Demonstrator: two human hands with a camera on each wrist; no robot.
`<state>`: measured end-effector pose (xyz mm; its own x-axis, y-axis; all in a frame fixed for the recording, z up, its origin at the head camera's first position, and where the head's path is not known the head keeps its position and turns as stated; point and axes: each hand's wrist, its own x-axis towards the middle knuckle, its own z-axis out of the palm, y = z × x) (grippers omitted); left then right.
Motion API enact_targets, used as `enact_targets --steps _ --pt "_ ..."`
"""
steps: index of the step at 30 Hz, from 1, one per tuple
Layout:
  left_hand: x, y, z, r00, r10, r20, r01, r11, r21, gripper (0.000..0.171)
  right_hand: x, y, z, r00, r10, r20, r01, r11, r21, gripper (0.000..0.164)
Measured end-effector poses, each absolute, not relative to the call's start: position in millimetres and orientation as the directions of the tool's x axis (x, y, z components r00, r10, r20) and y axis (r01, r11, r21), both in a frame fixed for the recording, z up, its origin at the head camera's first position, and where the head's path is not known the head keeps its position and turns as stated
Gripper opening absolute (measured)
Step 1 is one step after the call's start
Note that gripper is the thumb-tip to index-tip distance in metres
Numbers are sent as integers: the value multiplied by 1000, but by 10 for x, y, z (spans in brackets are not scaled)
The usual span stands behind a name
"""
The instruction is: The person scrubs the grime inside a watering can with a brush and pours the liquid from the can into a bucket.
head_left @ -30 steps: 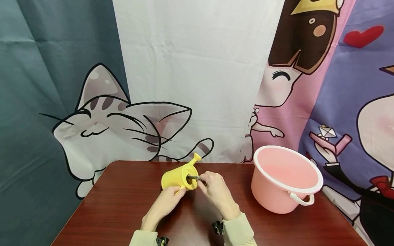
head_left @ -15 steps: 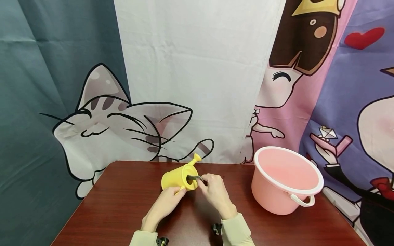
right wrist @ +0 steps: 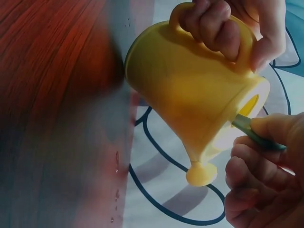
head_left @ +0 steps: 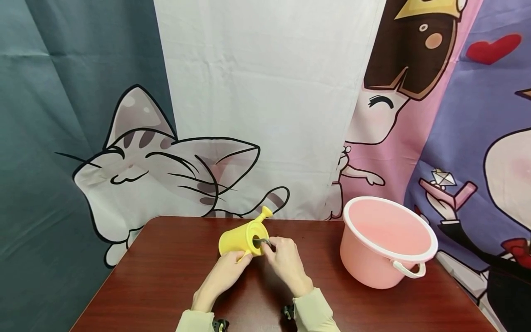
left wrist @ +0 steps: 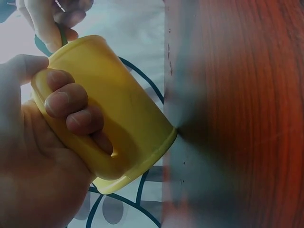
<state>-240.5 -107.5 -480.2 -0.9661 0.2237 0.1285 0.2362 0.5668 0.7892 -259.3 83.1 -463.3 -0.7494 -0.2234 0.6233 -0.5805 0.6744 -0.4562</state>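
The yellow watering can (head_left: 235,241) is near the far edge of the desk (head_left: 137,286), left of the middle; it is tilted on its side, with its base toward the left, its round mouth toward the right and near side, and its spout (head_left: 265,212) pointing up and to the far right. Whether its lower edge is touching the desk, I cannot tell. A dark green tool (right wrist: 259,135) enters the mouth, and its inner end is hidden, so I cannot say what kind of tool it is. The left hand (head_left: 226,273) holds the can by its handle, with the fingers curled around it. The right hand (head_left: 287,263) pinches the outer part of the tool between thumb and fingers, and the other fingers are bent. Compared with one second ago, the right hand has come a little closer to the can, and a shorter piece of the tool shows outside; the can has stayed almost in the same place. In my judgement, this means that the tool is a little deeper inside and the work at the mouth is not finished. Farther to the right stands the pink bucket (head_left: 367,263) with a white rim, upright and well apart from both hands. Behind the desk hangs a printed cloth (head_left: 265,92).
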Motion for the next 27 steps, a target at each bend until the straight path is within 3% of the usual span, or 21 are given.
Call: enact_targets --steps 7,16,27 --pt "-2399 -1070 -4801 -965 231 126 239 571 785 41 -2568 895 -4568 -730 -213 649 -550 748 -372 40" --pt "-2398 -1079 -4797 -963 232 139 251 572 781 42 -2480 917 -4393 -644 -246 724 -560 797 -228 39" --pt "-2390 -1085 -4783 -963 228 145 252 562 788 42 -2449 901 -4352 -644 -248 723 -568 788 -236 41"
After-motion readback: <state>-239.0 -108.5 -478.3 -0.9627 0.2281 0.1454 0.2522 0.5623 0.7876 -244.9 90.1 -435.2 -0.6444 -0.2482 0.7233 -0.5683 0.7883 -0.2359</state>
